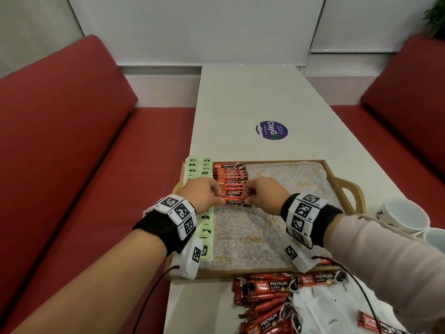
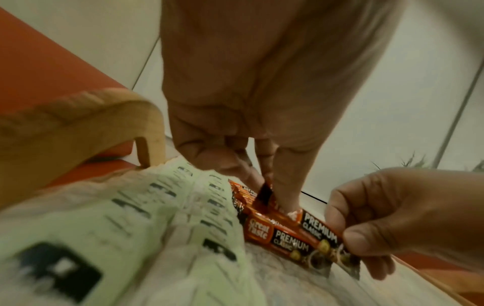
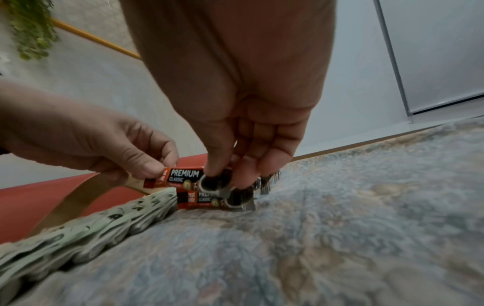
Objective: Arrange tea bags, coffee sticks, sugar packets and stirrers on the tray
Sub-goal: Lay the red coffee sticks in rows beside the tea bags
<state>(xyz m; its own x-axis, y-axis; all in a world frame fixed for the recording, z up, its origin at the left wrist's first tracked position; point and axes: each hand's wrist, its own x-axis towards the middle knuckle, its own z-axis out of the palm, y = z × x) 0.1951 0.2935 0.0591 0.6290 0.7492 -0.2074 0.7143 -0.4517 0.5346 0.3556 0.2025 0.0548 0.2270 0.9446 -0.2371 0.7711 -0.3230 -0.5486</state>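
Observation:
A wooden tray (image 1: pixel 262 271) lined with a floral cloth (image 1: pixel 252 235) sits on the white table. Green tea bags (image 1: pixel 206 222) run in two columns down its left side. Beside them lies a column of red coffee sticks (image 1: pixel 231 175). At the near end of that column both hands hold one coffee stick (image 1: pixel 234 202) just above the cloth. My left hand (image 1: pixel 220 197) pinches its left end (image 3: pixel 157 176), and my right hand (image 1: pixel 244 200) pinches its right end (image 3: pixel 217 180). Another stick (image 3: pixel 207 199) lies flat right under it.
Loose coffee sticks (image 1: pixel 269 285) and white sugar packets (image 1: pixel 332 318) lie on the table in front of the tray. White cups (image 1: pixel 404 213) stand at the right past the tray handle (image 1: pixel 349 186). Red bench seats (image 1: pixel 96 189) flank the table. A round sticker (image 1: pixel 271 130) lies beyond the tray.

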